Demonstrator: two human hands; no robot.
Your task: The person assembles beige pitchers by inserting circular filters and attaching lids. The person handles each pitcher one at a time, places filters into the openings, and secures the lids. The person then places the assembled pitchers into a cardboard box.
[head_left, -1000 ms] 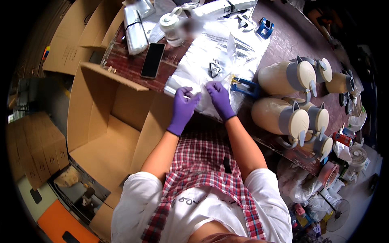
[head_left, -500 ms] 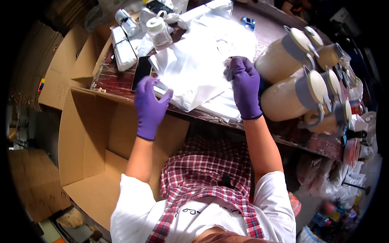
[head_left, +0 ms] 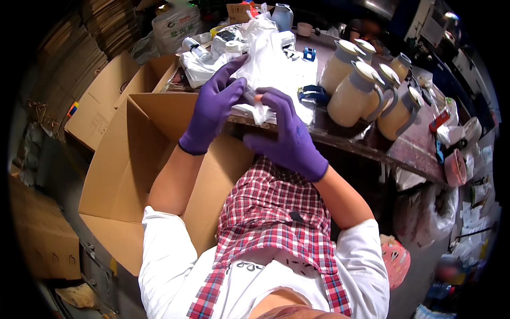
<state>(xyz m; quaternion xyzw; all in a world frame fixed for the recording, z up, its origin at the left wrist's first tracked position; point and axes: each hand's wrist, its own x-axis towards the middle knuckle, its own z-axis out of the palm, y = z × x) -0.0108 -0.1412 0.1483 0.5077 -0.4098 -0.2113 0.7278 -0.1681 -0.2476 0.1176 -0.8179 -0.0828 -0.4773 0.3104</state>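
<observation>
Both my hands wear purple gloves and are close together over the table's near edge. My left hand point(head_left: 212, 106) pinches thin, crumpled plastic that seems part of a white plastic bag point(head_left: 263, 58). The bag rises in a loose upright fold behind the fingers. My right hand point(head_left: 289, 133) reaches in from the right, its bent fingers at the plastic and its thumb stretched apart below. A small orange spot shows at one of its fingertips; I cannot tell whether it is bare skin. More white plastic sheets or bags lie flat under and beyond the hands.
Several cream jugs point(head_left: 348, 98) with grey lids and handles stand on the right of the dark table point(head_left: 406, 151). Dark blue objects point(head_left: 313, 94) lie beside them. An open cardboard box point(head_left: 119, 186) stands at my left. A pink container point(head_left: 455, 167) is at the right edge.
The view has shifted, showing more of the far table. My hands have come together, the right moving left to the plastic. The white plastic now stands up in a fold.
</observation>
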